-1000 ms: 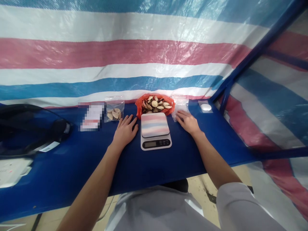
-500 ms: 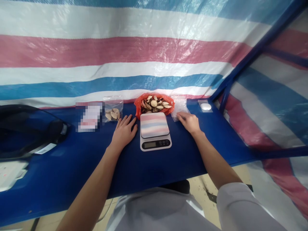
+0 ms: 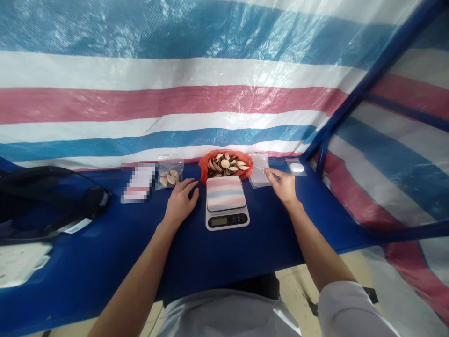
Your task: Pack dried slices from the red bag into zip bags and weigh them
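Observation:
My left hand (image 3: 181, 200) lies on the blue tabletop, fingers loosely spread, just beside a clear zip bag (image 3: 169, 179) of pale dried slices. Thumb and forefinger of my right hand (image 3: 282, 186) pinch the right edge of a flat clear plastic bag (image 3: 258, 175), part of what looks like a small stack. Between my hands stands a white kitchen scale (image 3: 226, 201) with a bare reflective plate; no digits can be read on its display. Right behind it sits an open red plastic bag (image 3: 206, 173) full of dried slices (image 3: 225, 164).
A small clear packet with a white round item (image 3: 296, 167) lies at the back right. To the left are a blurred-out card (image 3: 139, 182), a black headset-like item (image 3: 91, 201) and a white power strip (image 3: 24, 262). Striped sheeting (image 3: 175, 103) hangs behind; a blue frame post (image 3: 351, 103) stands right.
The view has tilted upward, so the table things appear lower. My right fingertips have shifted from resting on the flat bags to pinching near their right edge. My left hand stays on the table.

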Available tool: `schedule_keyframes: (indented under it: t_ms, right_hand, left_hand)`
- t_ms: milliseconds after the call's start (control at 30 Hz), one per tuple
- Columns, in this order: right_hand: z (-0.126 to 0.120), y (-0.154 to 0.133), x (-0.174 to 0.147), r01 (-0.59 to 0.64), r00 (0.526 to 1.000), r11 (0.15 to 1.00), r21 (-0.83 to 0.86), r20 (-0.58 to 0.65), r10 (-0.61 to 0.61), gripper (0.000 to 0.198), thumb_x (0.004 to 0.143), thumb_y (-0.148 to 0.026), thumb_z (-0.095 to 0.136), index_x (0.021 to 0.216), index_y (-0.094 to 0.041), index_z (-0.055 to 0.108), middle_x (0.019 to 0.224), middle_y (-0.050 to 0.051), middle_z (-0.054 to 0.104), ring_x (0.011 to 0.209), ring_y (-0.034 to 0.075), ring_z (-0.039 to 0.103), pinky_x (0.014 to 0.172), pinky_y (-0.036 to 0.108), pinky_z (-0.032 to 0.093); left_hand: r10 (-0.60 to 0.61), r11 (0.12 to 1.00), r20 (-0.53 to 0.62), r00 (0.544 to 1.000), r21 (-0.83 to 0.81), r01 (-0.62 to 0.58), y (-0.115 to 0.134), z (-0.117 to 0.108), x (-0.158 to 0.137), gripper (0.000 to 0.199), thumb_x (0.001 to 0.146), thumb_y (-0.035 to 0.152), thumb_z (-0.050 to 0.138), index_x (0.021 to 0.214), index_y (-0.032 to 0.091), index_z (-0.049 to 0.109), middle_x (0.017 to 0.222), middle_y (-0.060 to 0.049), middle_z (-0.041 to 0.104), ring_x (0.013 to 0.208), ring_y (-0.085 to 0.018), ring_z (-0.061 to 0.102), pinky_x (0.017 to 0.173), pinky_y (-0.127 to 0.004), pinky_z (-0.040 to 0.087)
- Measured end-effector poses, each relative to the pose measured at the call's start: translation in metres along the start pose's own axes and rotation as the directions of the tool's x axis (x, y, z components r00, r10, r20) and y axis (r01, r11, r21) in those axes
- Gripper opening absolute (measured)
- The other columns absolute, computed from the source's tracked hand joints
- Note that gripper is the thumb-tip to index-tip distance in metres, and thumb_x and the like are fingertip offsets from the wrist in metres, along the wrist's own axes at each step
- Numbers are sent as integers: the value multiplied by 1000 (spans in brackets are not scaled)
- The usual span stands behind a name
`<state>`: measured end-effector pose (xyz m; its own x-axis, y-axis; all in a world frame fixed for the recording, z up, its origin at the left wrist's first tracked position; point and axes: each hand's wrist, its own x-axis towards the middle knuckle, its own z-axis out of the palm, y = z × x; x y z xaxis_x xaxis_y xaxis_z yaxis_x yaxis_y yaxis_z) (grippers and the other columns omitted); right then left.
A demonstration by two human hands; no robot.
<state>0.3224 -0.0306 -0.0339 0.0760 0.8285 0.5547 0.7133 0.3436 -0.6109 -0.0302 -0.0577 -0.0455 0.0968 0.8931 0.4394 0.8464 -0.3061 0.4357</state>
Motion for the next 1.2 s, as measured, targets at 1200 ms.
schedule_keyframes:
  t_ms: [1200]
  right_hand:
    - [44, -98, 13, -442, 888, 261, 858, 378, 261, 28, 67, -46, 87, 82, -23, 81, 90, 3, 80, 87, 20, 74, 93, 35, 57]
  left_hand:
    - [-162, -26, 582, 797, -810, 586, 67, 3, 65, 34, 64, 27, 88, 93, 14, 77, 88, -7, 76, 77, -15, 68, 74, -27, 53]
